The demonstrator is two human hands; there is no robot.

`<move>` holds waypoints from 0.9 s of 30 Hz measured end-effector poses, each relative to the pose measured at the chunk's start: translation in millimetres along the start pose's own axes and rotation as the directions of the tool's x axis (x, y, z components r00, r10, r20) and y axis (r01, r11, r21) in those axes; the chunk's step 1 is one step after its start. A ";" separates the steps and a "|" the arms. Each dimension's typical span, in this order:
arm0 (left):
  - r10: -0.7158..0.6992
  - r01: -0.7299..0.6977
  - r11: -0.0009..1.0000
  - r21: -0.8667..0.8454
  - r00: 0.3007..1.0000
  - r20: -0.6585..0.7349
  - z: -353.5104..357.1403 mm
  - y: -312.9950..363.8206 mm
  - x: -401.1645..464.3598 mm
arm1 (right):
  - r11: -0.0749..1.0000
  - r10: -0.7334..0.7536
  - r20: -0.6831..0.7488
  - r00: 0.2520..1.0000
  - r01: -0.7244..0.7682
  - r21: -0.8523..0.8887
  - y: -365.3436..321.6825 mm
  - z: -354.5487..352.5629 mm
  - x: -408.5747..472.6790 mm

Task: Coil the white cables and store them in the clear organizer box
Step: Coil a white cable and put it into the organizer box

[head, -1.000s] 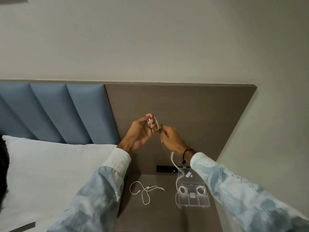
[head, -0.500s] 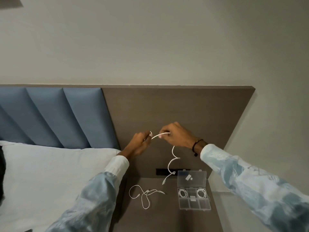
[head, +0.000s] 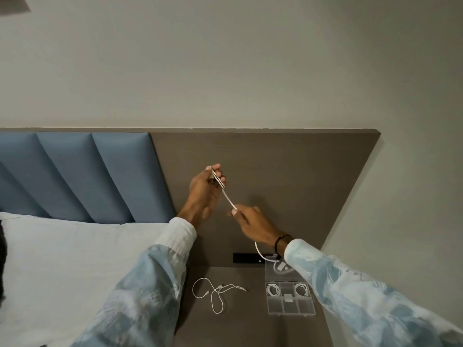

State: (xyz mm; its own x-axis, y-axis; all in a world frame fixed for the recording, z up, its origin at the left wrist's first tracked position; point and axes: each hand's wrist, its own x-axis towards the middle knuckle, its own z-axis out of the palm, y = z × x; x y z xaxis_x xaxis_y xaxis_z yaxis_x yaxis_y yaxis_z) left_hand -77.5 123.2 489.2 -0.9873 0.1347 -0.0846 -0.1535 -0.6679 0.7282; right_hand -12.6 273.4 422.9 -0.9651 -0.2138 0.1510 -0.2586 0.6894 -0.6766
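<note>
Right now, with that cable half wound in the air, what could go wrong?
The white cable is stretched between the left hand and right hand; a slip could undo the coil. Its dangling tail hangs by the clear organizer box and might snag its open lid.

The organizer box [head: 290,300] sits on the surface [head: 250,321], right of the loose cable [head: 216,293]; coiled cables [head: 273,289] lie inside.

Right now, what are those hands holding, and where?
One white cable: left hand pinches its coiled end, right hand grips farther along; the rest hangs down.
</note>
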 end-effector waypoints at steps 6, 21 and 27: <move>0.217 -0.461 0.155 0.874 0.879 0.425 -41.6 -21.0 1.3 | 0.982 -0.088 0.049 0.995 0.095 -0.163 -12.2 -24.2 11.9; -0.236 0.241 0.970 0.027 0.917 0.322 -1.0 3.8 -12.2 | 1.000 -0.007 -0.027 1.000 0.006 -0.024 8.0 -31.2 15.1; 0.255 -0.257 0.831 0.493 0.964 0.073 -11.5 -9.3 2.9 | 0.993 -0.052 0.110 0.993 0.063 -0.096 -2.0 -15.1 7.6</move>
State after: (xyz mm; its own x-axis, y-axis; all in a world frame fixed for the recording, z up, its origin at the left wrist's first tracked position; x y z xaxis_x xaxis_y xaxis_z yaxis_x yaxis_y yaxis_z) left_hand -79.4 121.4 474.3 -0.9880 0.0129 0.1537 0.1467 -0.2285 0.9624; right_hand -20.0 280.8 436.3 -0.9401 -0.3241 0.1058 -0.3212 0.7379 -0.5936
